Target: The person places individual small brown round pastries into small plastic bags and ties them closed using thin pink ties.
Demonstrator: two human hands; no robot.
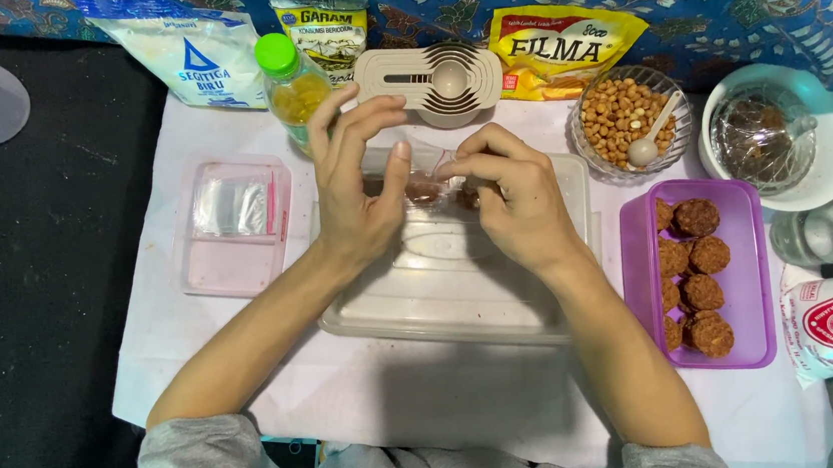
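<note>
1. My left hand (357, 184) and right hand (513, 190) meet at frame centre over the clear lidded box (461, 280), both pinching a small clear wrapper (426, 168) with dark brown pieces inside
2. Step, I judge: closing or twisting the wrapper; next calls for a firm, even pinch at both ends
3. Tight above: bottle (291, 79) and measuring spoon set (433, 80) near my fingers
4. Purple tray (638, 245) of brown cakes flanks right; bare cloth lower centre gives room

You can see a bowl of peanuts (623, 118), a purple box (748, 275) of brown cakes, and a green-capped bottle (290, 84).
</note>
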